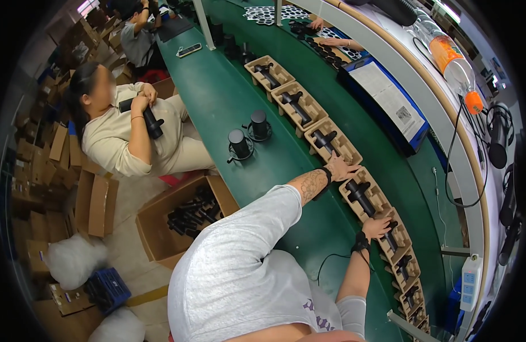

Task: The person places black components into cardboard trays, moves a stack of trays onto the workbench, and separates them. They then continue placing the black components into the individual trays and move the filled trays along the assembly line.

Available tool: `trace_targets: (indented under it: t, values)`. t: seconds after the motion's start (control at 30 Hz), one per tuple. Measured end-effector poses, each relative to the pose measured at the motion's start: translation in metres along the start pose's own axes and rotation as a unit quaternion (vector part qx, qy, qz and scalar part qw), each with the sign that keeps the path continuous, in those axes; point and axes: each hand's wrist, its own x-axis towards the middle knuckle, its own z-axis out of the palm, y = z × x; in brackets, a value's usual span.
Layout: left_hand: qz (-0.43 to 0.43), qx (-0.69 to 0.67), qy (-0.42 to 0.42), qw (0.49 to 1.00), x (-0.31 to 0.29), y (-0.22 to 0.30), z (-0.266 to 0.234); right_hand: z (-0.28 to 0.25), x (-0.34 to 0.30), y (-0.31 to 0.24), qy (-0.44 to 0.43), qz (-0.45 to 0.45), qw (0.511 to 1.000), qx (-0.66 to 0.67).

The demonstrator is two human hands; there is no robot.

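Note:
A row of brown moulded-pulp trays (361,195) runs along the green bench, each holding a black T-shaped device with a cylindrical barrel. My left hand (340,169) rests with fingers spread where two neighbouring trays meet. Just beyond it lies one black device (323,139); another device (361,197) sits in the tray between my two hands. Lower down the row, my right hand (377,227) reaches over a tray edge with its fingers stretched out. It partly covers the black device (392,239) there. Neither hand appears to hold anything.
Two black cylindrical parts (238,143) stand upright on the bench. A co-worker (134,122) at left holds a black device. Beside the bench, an open carton (177,222) contains black parts. A blue-framed document board (385,102) stands behind the trays; another person's hands (337,42) work beyond.

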Motion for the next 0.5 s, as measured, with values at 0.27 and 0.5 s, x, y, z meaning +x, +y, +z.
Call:
trace_targets:
  t: [0.27, 0.5]
  values:
    - [-0.008, 0.042, -0.001, 0.999, -0.005, 0.012, -0.001, 0.016, -0.001, -0.006, 0.062, 0.055, 0.995, -0.048]
    - [-0.003, -0.019, 0.129, 0.992, -0.01, 0.011, 0.003, 0.007, 0.0, 0.006, 0.156, -0.069, 0.985, -0.003]
